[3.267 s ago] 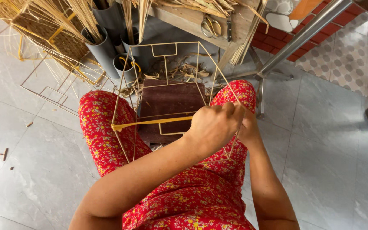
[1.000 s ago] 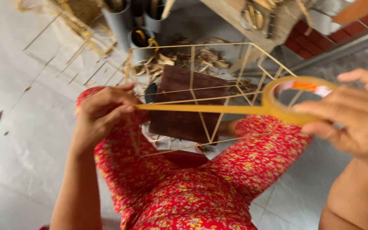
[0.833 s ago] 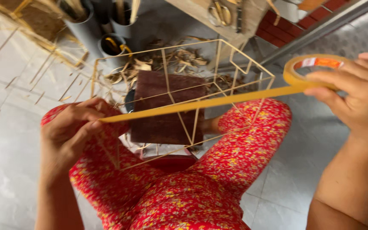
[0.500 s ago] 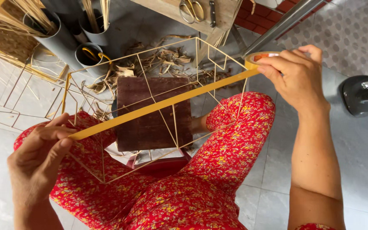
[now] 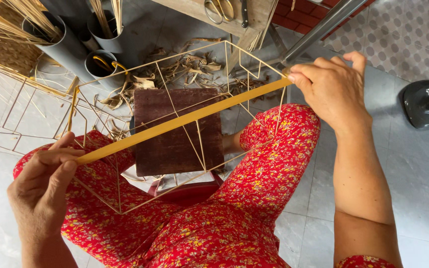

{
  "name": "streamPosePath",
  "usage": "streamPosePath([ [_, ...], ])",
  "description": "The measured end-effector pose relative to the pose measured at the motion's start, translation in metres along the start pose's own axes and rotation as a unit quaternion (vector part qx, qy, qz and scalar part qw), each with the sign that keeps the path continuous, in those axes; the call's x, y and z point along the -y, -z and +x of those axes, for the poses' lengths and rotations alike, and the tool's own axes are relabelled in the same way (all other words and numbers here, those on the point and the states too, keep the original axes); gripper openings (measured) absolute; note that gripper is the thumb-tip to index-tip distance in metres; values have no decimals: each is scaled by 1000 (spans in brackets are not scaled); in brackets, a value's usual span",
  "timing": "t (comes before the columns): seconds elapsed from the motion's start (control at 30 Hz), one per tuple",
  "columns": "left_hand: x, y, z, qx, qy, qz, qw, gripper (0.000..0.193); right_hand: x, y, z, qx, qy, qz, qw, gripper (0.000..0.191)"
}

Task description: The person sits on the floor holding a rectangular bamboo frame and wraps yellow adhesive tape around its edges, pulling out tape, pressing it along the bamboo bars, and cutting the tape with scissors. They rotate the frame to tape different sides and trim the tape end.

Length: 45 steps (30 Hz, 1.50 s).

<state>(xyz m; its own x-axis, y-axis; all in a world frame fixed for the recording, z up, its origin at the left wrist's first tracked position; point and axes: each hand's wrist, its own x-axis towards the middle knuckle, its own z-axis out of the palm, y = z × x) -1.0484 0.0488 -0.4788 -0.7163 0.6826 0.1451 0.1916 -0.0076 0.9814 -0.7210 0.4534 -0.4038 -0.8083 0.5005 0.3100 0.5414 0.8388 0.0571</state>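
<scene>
Your seated lap in red floral trousers [image 5: 254, 218] fills the lower frame, set on a grey tiled floor [image 5: 413, 168]. Across your knees rests the cream wire frame [image 5: 175, 124], an open box of thin rods, with a dark brown wooden block [image 5: 175, 134] visible through it. Behind it stand grey tubes [image 5: 70, 47] holding straw stalks, with dried leaf scraps [image 5: 184, 67] scattered on the floor beyond the frame; scissors [image 5: 219, 9] lie on a wooden board at the top edge.

Compared with half a second ago, the yellow tape strip [image 5: 184, 119] is drawn out a little longer and tauter, and your hands have moved further apart; a second ago the tape roll showed plainly in your right hand, whereas now it is hidden behind the fingers. The strip therefore reads as a fully extended length, stretched diagonally above the frame and, as far as can be seen, not yet laid on any rod.

Your right hand [image 5: 331, 87] is curled closed, thumb and fingers gripping the strip's upper end near the frame's far corner. Your left hand [image 5: 43, 178] pinches the lower end between thumb and forefinger, remaining fingers folded, just beside the frame's near left edge.
</scene>
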Motion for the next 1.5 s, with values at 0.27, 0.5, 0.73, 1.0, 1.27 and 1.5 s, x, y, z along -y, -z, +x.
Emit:
streamPosePath([
  [0.27, -1, -3, 1, -20, 4, 0, 1000, 8, 7, -11, 7, 13, -38, -14, 999, 25],
  [0.5, -6, -12, 3, -57, 12, -46, 997, 16, 13, -14, 8, -34, 9, -6, 999, 16],
  [0.73, -15, -9, 4, 0, -6, -2, 1000, 15, 68, -32, 14, -57, 97, 256, 960, 18],
  [1.0, -35, -14, 14, -15, -14, 197, 980, 10, 151, -42, 51, 26, 222, 358, 907, 11],
  [1.27, -55, -31, 37, 87, -100, 375, 917, 14, 220, -25, 80, 227, 195, 394, 869, 21],
  [1.5, -64, -45, 72, 239, 104, 285, 922, 19, 234, -21, 84, 269, 148, 412, 858, 20],
])
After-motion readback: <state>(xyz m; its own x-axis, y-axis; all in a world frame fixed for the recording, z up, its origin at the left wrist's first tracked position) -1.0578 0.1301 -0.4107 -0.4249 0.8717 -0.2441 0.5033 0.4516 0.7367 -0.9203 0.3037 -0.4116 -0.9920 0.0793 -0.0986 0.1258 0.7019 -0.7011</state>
